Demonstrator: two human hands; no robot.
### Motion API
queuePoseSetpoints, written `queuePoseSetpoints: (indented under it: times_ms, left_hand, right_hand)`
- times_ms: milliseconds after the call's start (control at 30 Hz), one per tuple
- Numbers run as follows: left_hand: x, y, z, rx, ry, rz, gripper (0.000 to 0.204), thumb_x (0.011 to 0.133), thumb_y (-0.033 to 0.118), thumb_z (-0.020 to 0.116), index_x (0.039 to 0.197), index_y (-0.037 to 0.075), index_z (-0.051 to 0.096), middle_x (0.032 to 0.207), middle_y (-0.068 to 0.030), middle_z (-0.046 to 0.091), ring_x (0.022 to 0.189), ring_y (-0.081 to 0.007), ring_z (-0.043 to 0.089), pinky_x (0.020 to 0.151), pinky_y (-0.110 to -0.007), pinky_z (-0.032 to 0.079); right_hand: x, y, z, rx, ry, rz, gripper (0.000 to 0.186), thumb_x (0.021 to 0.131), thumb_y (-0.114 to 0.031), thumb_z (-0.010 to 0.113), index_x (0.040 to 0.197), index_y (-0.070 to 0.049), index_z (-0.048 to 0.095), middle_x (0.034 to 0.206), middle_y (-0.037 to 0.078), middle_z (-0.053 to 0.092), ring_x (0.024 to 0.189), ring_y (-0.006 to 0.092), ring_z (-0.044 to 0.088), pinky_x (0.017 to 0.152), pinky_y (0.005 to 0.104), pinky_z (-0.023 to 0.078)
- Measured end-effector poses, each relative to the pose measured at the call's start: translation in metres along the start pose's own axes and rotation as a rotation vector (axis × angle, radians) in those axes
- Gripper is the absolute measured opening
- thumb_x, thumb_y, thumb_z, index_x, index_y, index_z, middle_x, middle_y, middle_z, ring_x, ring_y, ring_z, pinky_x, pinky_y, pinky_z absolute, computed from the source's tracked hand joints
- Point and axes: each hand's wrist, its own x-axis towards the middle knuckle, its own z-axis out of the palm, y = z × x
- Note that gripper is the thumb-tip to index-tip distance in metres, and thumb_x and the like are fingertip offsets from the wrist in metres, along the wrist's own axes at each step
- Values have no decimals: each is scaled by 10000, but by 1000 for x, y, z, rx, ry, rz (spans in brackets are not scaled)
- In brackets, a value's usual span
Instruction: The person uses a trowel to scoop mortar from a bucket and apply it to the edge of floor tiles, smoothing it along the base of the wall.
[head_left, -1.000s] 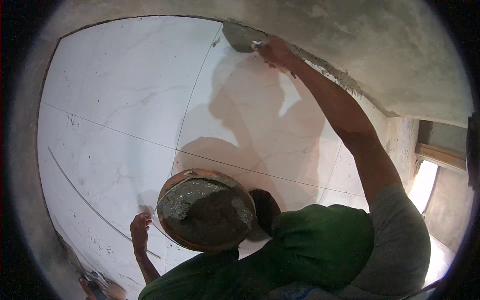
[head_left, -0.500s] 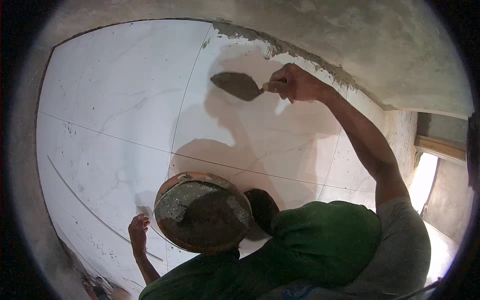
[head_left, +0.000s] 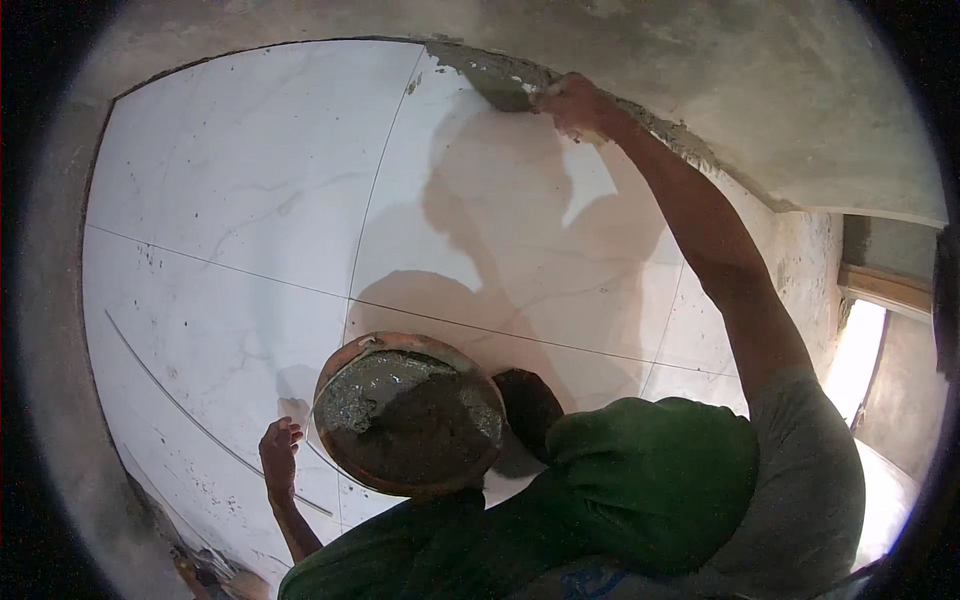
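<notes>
My right hand (head_left: 578, 106) grips a pointing trowel (head_left: 500, 92) by its handle, at the far edge of the white marbled tiles (head_left: 270, 180). The trowel's blade lies over the mortar-smeared strip (head_left: 540, 76) where the tiles meet the concrete. Most of the handle is hidden in my fingers. Near my knees stands a round basin (head_left: 346, 350) with wet grey mortar (head_left: 420, 432) in it. My left hand (head_left: 279, 455) is beside the basin's left side, with loosely bent fingers slightly apart and nothing visible in them.
A bare concrete surface (head_left: 760, 110) borders the tiles at the far side and right. A long thin curved strip (head_left: 200, 415) lies on the tiles at left. A dark rounded object (head_left: 527, 412) sits between the basin and my green-clad knee (head_left: 650, 470). Dark specks dot the tiles.
My right hand has moved the trowel farther away, from over the tile to the mortar-smeared edge. The left hand and the basin have hardly shifted.
</notes>
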Motion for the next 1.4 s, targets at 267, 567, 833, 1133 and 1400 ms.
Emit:
queuePoseSetpoints:
  times_ms: [267, 567, 833, 1133, 1400]
  left_hand:
    - [-1, -4, -2, 8, 5, 13, 486, 1049, 429, 505, 1288, 24, 626, 1127, -129, 702, 1038, -236, 674, 895, -401, 503]
    - [9, -4, 0, -7, -24, 10, 471, 1049, 427, 513, 1268, 28, 637, 1084, -96, 703, 964, -201, 656, 848, -367, 478]
    - [14, -9, 4, 2, -64, -9, 489, 1035, 463, 549, 1242, 31, 648, 1037, -71, 703, 927, -175, 643, 814, -347, 480]
    - [8, -9, -1, -6, 22, 68, 512, 1022, 474, 554, 1259, 29, 646, 1057, -84, 710, 914, -186, 654, 797, -344, 483]
    - [6, -39, 2, -3, 11, 20, 498, 1028, 473, 543, 1217, 28, 661, 1015, -83, 727, 890, -194, 673, 750, -343, 493]
  right_hand:
    - [-46, 21, 1, -316, 395, -60, 225, 929, -358, 688, 1011, -153, 736, 729, 106, 725, 697, 247, 721, 696, 392, 602]
    - [-113, 32, -22, -50, 85, 31, 388, 965, -380, 668, 836, -18, 720, 650, 125, 655, 507, 153, 633, 481, 317, 533]
    - [-107, 86, -29, -120, 47, -23, 325, 967, -338, 659, 856, -37, 712, 613, 78, 601, 515, 137, 604, 473, 314, 529]
    - [-70, 66, -26, -382, 349, -310, 408, 911, -453, 661, 1038, -73, 742, 838, 209, 737, 808, 343, 738, 784, 447, 597]
    - [-90, 3, -11, -621, 509, -130, 457, 963, -467, 574, 1046, -56, 755, 850, 254, 727, 850, 407, 735, 866, 549, 572]
